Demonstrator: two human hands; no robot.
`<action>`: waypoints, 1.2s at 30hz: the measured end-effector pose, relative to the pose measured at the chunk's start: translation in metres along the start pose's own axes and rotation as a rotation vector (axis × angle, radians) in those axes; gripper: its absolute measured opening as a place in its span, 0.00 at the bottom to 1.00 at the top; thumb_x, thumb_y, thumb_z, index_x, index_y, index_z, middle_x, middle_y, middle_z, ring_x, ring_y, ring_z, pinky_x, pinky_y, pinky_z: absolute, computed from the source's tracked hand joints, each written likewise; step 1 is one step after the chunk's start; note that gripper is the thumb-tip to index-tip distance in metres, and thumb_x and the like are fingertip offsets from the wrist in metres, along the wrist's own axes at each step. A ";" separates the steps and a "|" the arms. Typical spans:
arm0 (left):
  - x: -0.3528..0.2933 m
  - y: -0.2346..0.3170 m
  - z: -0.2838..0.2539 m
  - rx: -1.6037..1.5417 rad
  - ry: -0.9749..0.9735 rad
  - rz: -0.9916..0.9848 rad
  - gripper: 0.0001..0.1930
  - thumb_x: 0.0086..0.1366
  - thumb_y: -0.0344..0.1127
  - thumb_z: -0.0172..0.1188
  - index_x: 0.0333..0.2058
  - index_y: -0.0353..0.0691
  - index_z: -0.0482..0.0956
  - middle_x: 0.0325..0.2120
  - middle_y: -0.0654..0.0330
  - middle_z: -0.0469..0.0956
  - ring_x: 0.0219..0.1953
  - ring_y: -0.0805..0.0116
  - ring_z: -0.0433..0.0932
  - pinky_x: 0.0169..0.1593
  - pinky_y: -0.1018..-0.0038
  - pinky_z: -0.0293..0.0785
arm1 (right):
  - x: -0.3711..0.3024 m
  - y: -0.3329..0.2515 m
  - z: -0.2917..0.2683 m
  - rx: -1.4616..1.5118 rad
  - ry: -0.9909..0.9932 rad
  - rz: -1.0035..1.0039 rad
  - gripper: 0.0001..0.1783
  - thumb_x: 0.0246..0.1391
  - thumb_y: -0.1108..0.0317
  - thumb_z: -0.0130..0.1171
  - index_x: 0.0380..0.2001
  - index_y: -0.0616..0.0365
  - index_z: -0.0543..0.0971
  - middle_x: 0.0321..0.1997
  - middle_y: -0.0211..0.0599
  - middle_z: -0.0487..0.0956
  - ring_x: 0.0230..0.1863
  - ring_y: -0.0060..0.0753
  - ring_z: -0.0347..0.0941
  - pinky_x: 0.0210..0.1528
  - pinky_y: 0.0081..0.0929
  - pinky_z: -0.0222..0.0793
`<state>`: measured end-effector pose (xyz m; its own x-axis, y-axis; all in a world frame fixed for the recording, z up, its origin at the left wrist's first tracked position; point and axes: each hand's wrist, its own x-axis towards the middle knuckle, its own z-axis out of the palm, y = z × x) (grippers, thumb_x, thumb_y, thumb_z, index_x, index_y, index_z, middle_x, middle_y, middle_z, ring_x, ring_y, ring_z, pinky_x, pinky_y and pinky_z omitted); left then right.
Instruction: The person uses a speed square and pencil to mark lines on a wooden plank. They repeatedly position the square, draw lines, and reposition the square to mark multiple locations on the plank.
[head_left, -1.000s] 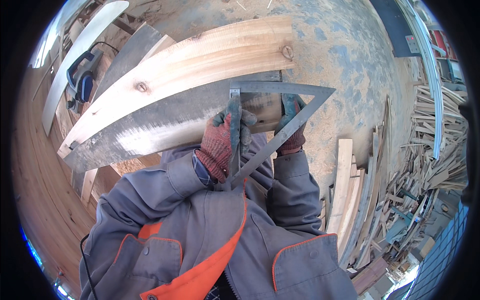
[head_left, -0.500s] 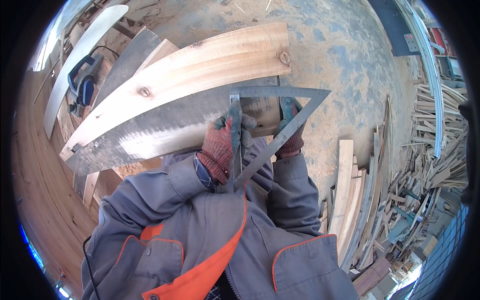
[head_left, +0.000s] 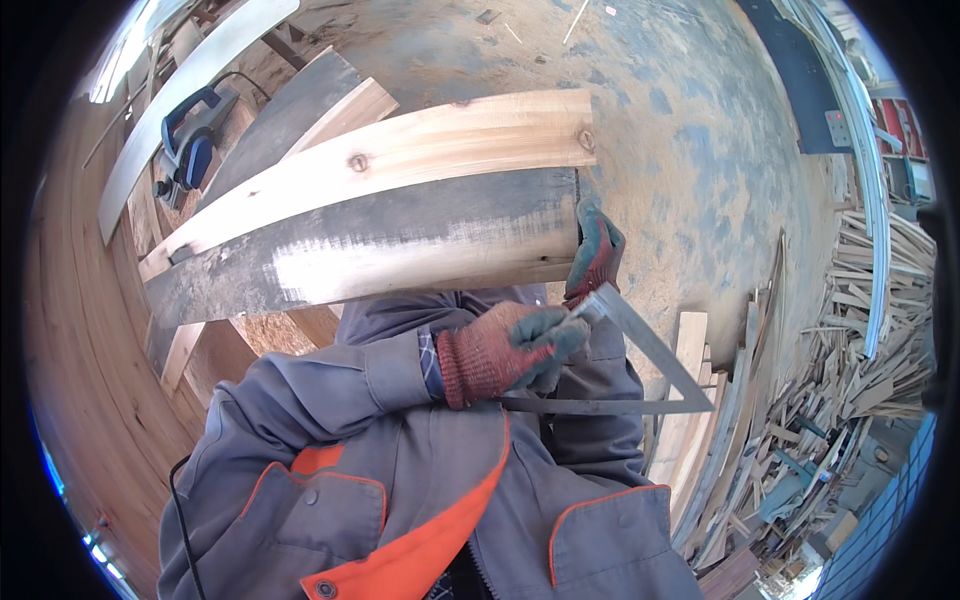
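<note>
My left hand (head_left: 520,350), in a red glove with a grey-green coated palm, is closed round one bar of a triangular metal square (head_left: 655,350). The square is tilted in front of my jacket, off the wood. My right hand (head_left: 598,252), gloved alike, is at the right end of a dark weathered board (head_left: 400,240) and seems to grip that end; part of its fingers is hidden. A pale strip along this board's near side looks planed bare. Against its far edge lies a light curved plank (head_left: 440,140) with several knots.
A blue and black electric hand planer (head_left: 190,145) sits at the left by a long pale board (head_left: 150,130). Behind the curved plank is another dark board (head_left: 300,105). Upright planks (head_left: 690,345) and a heap of wood offcuts (head_left: 850,330) stand at the right. Sawdust covers the floor (head_left: 660,190).
My left hand has drawn the square off the dark board toward my body and turned it. My right hand stays at the board's end. The view has shifted slightly.
</note>
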<state>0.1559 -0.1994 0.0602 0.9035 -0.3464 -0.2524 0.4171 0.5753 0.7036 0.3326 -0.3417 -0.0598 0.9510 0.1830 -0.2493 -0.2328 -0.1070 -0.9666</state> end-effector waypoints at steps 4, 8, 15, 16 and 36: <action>-0.012 0.006 0.001 0.333 -0.056 0.074 0.18 0.75 0.48 0.61 0.53 0.42 0.82 0.34 0.65 0.84 0.34 0.77 0.79 0.41 0.75 0.78 | 0.009 0.010 0.007 0.095 0.058 0.262 0.17 0.64 0.60 0.64 0.41 0.65 0.85 0.37 0.36 0.85 0.33 0.31 0.78 0.38 0.32 0.75; -0.013 0.005 -0.005 0.602 -0.056 0.134 0.16 0.74 0.47 0.62 0.51 0.43 0.82 0.33 0.60 0.85 0.35 0.69 0.83 0.41 0.71 0.80 | 0.019 0.030 0.007 0.005 0.037 0.276 0.18 0.62 0.56 0.67 0.41 0.62 0.85 0.36 0.35 0.84 0.30 0.34 0.77 0.34 0.36 0.75; -0.020 0.019 0.000 0.641 -0.187 0.188 0.22 0.68 0.59 0.65 0.47 0.46 0.81 0.34 0.50 0.85 0.39 0.47 0.85 0.44 0.59 0.81 | 0.020 0.028 0.004 -0.148 0.002 0.303 0.19 0.63 0.52 0.64 0.40 0.59 0.85 0.36 0.32 0.83 0.34 0.31 0.77 0.38 0.35 0.74; -0.021 0.019 -0.001 0.668 -0.166 0.167 0.22 0.68 0.58 0.65 0.48 0.47 0.81 0.34 0.50 0.85 0.39 0.47 0.85 0.44 0.59 0.81 | 0.017 0.025 0.005 -0.213 -0.041 0.251 0.19 0.64 0.52 0.63 0.41 0.59 0.85 0.37 0.32 0.83 0.35 0.30 0.77 0.39 0.35 0.74; -0.032 0.041 -0.084 1.269 0.320 0.254 0.14 0.66 0.46 0.60 0.44 0.46 0.81 0.39 0.49 0.85 0.43 0.42 0.84 0.46 0.52 0.81 | -0.093 -0.102 -0.017 -0.858 0.073 -0.872 0.28 0.76 0.55 0.48 0.65 0.68 0.72 0.63 0.56 0.77 0.63 0.48 0.76 0.65 0.41 0.70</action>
<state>0.1521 -0.1029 0.0412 0.9981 -0.0443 -0.0439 0.0125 -0.5472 0.8369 0.2718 -0.3641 0.0628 0.7371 0.4630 0.4923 0.6707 -0.5906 -0.4487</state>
